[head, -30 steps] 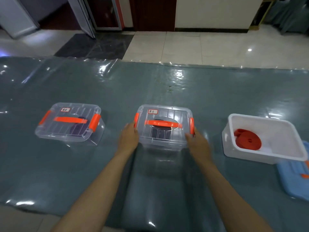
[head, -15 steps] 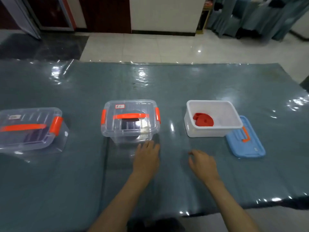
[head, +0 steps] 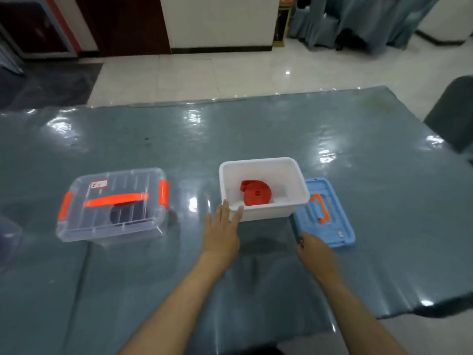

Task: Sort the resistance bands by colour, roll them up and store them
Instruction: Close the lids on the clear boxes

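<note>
**Last box waiting for its lid**

The clear plastic lidded box with orange latches (head: 112,203) sits latched at the left, a dark roll inside, so that colour looks stored. The left hand (head: 222,233) lies flat, fingers straight, tips touching the near-left corner of the open white plastic tub (head: 263,208), probably to steady it. The rolled red resistance band (head: 256,192) lies inside the tub. The right hand (head: 316,252), fingers loosely curled and holding nothing, nears the blue plastic lid with an orange handle (head: 330,221), which lies flat just beside the tub, likely next to be fitted.
</note>
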{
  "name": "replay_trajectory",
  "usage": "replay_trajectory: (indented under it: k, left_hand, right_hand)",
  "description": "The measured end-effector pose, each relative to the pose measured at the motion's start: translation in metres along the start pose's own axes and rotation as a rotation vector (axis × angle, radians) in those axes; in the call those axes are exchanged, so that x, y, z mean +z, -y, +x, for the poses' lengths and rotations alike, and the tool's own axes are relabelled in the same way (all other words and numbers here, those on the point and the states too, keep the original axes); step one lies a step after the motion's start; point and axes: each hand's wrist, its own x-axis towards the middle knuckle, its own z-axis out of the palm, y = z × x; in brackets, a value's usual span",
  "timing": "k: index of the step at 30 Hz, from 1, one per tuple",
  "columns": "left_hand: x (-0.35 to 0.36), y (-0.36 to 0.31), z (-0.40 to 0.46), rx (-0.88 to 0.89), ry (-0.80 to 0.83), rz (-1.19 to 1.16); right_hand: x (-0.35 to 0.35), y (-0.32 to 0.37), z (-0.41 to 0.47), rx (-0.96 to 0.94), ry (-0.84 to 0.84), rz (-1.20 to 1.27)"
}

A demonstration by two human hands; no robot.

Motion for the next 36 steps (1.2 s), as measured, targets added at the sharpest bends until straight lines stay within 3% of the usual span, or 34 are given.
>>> replay_trajectory:
  k: [2, 7, 11, 14, 20, 28, 32, 36]
  left_hand:
    - [0.007, -0.011, 0.012, -0.077, 0.069, 0.022]
    - [0.027, -0.021, 0.016, -0.153, 0.022, -0.046]
    - [0.029, -0.022, 0.015, -0.156, -0.031, -0.136]
    - [0.023, -0.024, 0.014, -0.131, -0.022, -0.172]
    - [0.027, -0.026, 0.016, -0.165, -0.019, -0.157]
    - [0.039, -0.016, 0.014, -0.083, -0.084, -0.237]
    - [0.033, -0.009, 0.015, -0.063, -0.213, -0.610]
    - [0.021, -0.015, 0.033, -0.377, -0.439, -1.048]
  right_hand:
    - [-0.007, -0.023, 0.026, 0.049, 0.040, 0.050]
    - [-0.017, -0.064, 0.081, 0.125, 0.001, 0.168]
    - [-0.021, -0.077, 0.121, 0.325, -0.043, 0.360]
    - [-0.020, -0.085, 0.141, 0.344, -0.040, 0.391]
    - [-0.032, -0.089, 0.170, 0.342, -0.245, 0.521]
    - [-0.097, -0.030, 0.203, -0.003, -0.505, 0.789]
    - [-0.102, 0.014, 0.206, -0.283, -0.361, 0.672]
    - [-0.084, 0.054, 0.190, -0.545, -0.251, 0.428]
